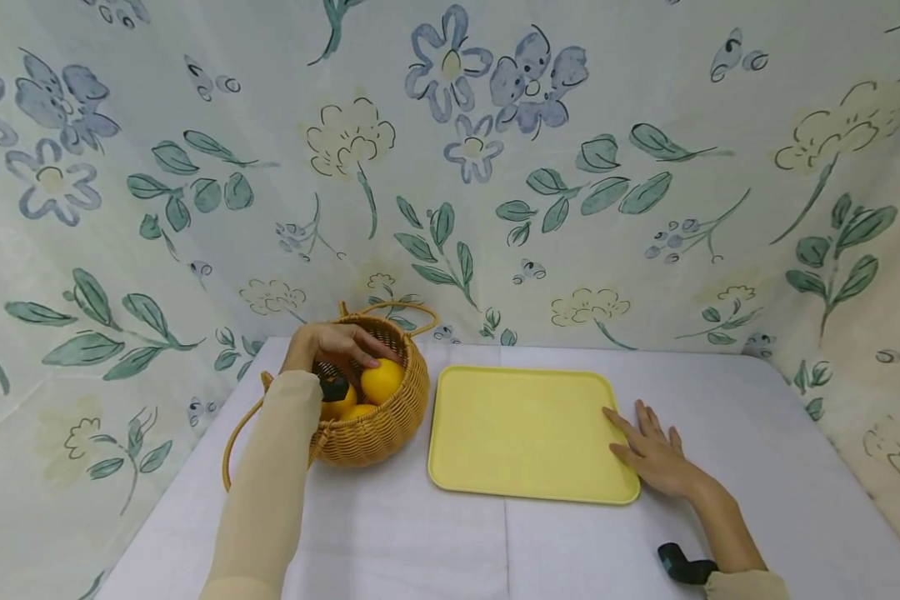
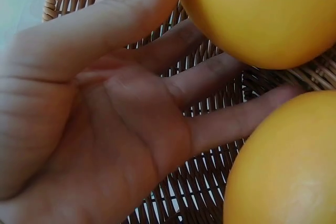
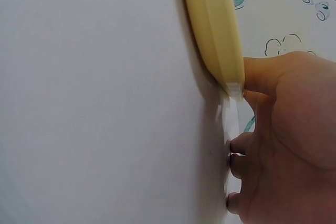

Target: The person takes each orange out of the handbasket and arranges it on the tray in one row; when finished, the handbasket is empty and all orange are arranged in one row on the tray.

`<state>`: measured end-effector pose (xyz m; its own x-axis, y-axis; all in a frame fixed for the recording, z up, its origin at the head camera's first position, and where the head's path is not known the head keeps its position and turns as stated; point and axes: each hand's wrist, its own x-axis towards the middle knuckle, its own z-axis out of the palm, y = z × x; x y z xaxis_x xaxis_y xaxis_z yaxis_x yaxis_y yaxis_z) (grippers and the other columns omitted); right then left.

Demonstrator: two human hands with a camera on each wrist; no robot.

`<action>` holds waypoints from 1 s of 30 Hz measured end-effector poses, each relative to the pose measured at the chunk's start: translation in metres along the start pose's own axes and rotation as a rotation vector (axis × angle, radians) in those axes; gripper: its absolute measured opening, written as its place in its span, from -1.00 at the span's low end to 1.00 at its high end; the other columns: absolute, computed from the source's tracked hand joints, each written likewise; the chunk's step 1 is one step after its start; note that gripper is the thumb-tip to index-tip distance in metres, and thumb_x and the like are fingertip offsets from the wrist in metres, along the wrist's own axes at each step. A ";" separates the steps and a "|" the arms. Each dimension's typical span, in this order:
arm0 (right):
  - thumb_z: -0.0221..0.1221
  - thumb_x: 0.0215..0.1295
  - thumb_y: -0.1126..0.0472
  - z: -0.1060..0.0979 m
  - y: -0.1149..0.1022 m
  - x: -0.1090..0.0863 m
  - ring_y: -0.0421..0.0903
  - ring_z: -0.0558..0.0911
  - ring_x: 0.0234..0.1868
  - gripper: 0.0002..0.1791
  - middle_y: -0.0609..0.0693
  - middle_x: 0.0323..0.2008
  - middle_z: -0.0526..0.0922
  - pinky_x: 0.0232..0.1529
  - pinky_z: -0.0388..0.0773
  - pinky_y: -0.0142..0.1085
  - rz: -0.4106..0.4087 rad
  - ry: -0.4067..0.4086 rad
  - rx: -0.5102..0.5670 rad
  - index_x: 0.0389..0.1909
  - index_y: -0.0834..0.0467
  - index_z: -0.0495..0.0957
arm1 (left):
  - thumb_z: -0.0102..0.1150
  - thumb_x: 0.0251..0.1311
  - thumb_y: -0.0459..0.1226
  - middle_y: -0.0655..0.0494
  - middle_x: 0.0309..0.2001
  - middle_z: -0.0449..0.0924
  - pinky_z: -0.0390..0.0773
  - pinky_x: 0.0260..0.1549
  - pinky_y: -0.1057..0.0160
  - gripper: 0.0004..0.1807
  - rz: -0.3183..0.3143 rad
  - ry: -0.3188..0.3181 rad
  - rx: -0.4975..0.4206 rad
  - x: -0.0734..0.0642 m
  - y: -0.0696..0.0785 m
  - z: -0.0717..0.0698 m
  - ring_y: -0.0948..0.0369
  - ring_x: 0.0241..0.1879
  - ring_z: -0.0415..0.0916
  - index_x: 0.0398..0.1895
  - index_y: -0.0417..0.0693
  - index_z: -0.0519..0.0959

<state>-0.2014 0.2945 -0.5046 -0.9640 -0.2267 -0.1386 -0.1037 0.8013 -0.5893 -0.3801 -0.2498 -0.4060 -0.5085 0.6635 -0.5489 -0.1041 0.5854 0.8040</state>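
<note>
My left hand [image 1: 343,343] reaches down into a wicker basket [image 1: 375,435] at the left of the table. Its thumb and fingers hold an orange [image 1: 382,382], smooth and yellow-orange; part of the fingers is hidden behind it. In the left wrist view the thumb meets the upper orange [image 2: 268,14], and one fingertip reaches the edge of a lower orange [image 2: 289,166]. My right hand [image 1: 658,454] lies with spread fingers at the right edge of a yellow tray [image 1: 525,433]. Its thumb and a fingertip touch the rim, while other fingers rest on the cloth.
More oranges [image 1: 356,412] sit in the basket below the left hand. The basket's handles [image 1: 242,437] stick out at its left front and back right. A white cloth [image 1: 397,533] covers the table, and a floral curtain [image 1: 450,250] hangs behind it.
</note>
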 end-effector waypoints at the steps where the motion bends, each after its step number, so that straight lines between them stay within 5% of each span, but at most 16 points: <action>1: 0.03 0.58 -0.08 0.000 0.000 0.000 0.60 -0.39 0.55 -0.26 0.60 0.56 -0.38 0.36 -0.62 0.55 0.000 0.001 -0.001 0.59 0.22 0.13 | 0.09 0.52 -0.32 -0.11 0.53 0.33 0.65 0.18 -0.07 -0.50 -0.009 -0.001 -0.003 0.000 0.000 0.000 0.04 0.33 0.47 0.48 -0.02 0.44; 8: 0.03 0.58 -0.09 0.000 0.001 0.001 0.59 -0.40 0.55 -0.25 0.59 0.56 -0.39 0.36 -0.63 0.55 -0.001 0.002 -0.001 0.59 0.22 0.13 | 0.19 0.43 -0.39 -0.09 0.54 0.32 0.68 0.15 -0.03 -0.46 -0.034 0.007 -0.007 0.000 0.001 0.001 0.07 0.27 0.52 0.46 -0.04 0.47; 15: 0.05 0.57 -0.10 -0.001 0.002 0.001 0.56 -0.44 0.56 -0.23 0.58 0.56 -0.42 0.37 -0.67 0.53 0.001 0.003 0.011 0.59 0.22 0.12 | 0.21 0.40 -0.43 -0.11 0.43 0.47 0.72 0.06 -0.03 -0.49 0.019 0.078 -0.026 0.000 0.001 0.000 0.11 0.07 0.63 0.40 -0.09 0.53; 21: 0.05 0.57 -0.10 0.000 0.001 0.002 0.58 -0.41 0.56 -0.24 0.59 0.56 -0.39 0.37 -0.63 0.54 0.004 0.003 0.000 0.59 0.22 0.14 | 0.18 0.41 -0.43 -0.07 0.53 0.34 0.71 0.07 0.07 -0.44 0.035 0.018 -0.020 0.000 -0.001 -0.003 0.12 0.16 0.57 0.47 -0.09 0.45; 30: 0.04 0.57 -0.09 0.000 0.001 0.003 0.57 -0.41 0.56 -0.25 0.59 0.56 -0.39 0.37 -0.63 0.54 0.007 0.001 0.000 0.59 0.21 0.13 | 0.21 0.36 -0.47 -0.09 0.56 0.28 0.52 0.35 0.16 -0.35 0.075 -0.051 0.031 0.002 -0.001 -0.003 0.10 0.47 0.32 0.52 -0.17 0.36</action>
<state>-0.2041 0.2948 -0.5060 -0.9650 -0.2204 -0.1423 -0.0966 0.8029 -0.5883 -0.3841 -0.2506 -0.4076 -0.4697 0.7286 -0.4986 -0.0405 0.5463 0.8366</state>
